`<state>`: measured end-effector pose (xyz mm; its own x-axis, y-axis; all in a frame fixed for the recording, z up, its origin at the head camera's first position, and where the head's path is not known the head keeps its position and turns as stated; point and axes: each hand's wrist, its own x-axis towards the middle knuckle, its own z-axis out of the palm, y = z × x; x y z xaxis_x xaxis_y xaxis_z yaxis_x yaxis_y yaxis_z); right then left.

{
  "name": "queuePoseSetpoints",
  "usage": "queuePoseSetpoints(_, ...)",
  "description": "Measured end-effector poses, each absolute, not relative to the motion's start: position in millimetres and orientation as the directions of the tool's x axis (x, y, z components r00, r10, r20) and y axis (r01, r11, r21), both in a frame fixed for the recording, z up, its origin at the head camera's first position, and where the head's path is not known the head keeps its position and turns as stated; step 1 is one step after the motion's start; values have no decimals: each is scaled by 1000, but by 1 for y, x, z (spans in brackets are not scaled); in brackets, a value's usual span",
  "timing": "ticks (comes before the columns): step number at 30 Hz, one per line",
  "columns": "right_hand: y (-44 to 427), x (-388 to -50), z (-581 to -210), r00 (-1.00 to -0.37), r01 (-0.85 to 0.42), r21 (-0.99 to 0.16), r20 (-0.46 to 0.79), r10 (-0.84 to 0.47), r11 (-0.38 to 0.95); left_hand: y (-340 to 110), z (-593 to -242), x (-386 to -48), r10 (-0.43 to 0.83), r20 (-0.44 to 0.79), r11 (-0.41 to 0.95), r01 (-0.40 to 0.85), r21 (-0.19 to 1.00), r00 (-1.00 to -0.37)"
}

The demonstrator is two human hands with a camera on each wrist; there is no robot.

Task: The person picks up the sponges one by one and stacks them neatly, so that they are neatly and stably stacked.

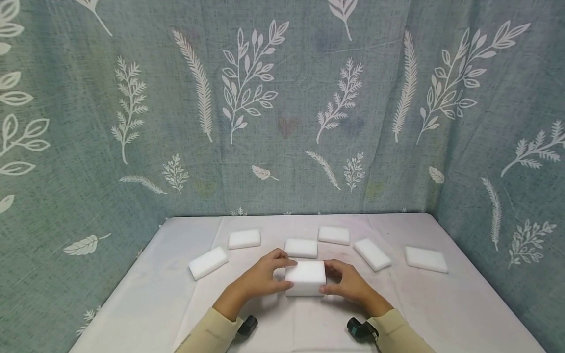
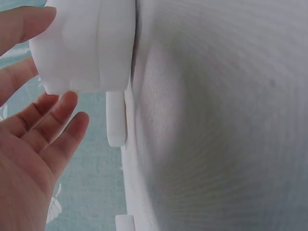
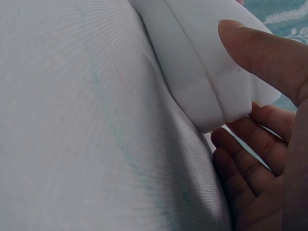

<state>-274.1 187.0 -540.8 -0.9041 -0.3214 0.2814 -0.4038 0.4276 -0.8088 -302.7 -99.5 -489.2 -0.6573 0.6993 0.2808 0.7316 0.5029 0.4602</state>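
Observation:
In the head view, a stack of white foam sponge blocks (image 1: 305,278) stands on the table in front of the person. The left hand (image 1: 260,277) holds its left end, with the thumb on the near side and a finger at the top. At the right end, the right hand (image 1: 348,282) grips with its thumb on the near face and fingers behind. Both wrist views show seams between the layers of the stack (image 2: 86,48). The right thumb lies across the upper layers (image 3: 192,53). One single white sponge block (image 1: 301,248) lies just behind the stack.
More white sponge blocks lie flat around: two at left, one angled (image 1: 208,263) and one farther back (image 1: 244,239). To the right are a back one (image 1: 334,235), a slanted one (image 1: 372,254) and a far-right one (image 1: 426,259). A leaf-patterned curtain (image 1: 282,98) surrounds the white table (image 1: 145,304).

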Motion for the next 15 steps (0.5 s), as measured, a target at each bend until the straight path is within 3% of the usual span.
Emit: queuePoseSetpoints(15,186,-273,-540,-922,-358,-816,233,-309,454,-98,-492,-304,716,199,522,702,485,-669)
